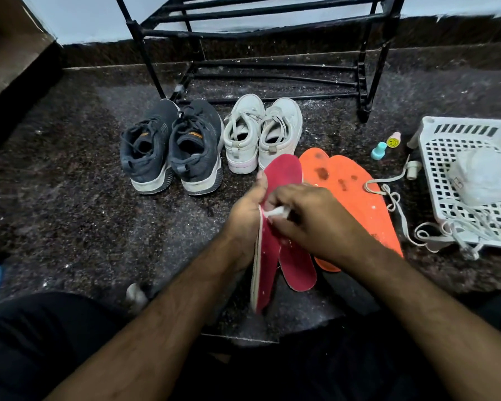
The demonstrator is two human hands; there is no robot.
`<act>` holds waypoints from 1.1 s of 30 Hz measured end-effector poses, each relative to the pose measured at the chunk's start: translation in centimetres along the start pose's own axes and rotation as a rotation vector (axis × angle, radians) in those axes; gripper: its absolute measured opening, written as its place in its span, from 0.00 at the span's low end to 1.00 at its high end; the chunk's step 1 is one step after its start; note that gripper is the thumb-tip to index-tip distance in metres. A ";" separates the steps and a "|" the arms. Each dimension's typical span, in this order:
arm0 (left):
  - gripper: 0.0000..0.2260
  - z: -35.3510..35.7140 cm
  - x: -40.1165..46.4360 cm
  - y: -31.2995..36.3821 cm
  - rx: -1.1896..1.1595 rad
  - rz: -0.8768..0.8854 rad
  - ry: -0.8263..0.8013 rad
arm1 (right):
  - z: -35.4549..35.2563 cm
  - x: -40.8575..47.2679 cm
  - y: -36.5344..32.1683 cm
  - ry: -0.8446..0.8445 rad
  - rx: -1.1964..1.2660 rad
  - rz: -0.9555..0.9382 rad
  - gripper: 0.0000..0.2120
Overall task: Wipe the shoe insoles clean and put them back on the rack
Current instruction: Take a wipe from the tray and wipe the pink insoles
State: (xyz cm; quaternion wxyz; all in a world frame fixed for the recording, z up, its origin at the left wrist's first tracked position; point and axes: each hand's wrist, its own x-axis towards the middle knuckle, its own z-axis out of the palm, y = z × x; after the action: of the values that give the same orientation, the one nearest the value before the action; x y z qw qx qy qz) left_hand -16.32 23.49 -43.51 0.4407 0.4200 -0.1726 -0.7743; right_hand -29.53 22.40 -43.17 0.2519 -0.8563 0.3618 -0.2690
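The wiping step is under way at the centre of the frame. The left hand [248, 209] grips a red insole [265, 256] by its edge, fingers curled round it, holding it tilted off the floor. The right hand [310, 218] pinches a small white wipe [276, 212] against the red surface. A second red insole [297, 264] lies beneath, and two stained orange insoles [350, 186] sit just right. Next, I'd judge, longer strokes toward the heel, then the black rack [261, 30] at the top.

Hands [278, 218] with wipe [276, 212] on red insole [284, 175]
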 end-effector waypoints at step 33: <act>0.32 -0.7 0.1 -0.4 0.304 0.087 -0.061 | -3.4 0.9 1.7 0.397 -0.330 0.248 0.10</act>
State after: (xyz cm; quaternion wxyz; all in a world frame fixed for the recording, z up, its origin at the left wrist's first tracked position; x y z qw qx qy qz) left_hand -16.04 23.75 -44.22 0.3999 0.4503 -0.3190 -0.7318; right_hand -31.95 19.91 -41.51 0.0643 -0.7654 0.5451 -0.3359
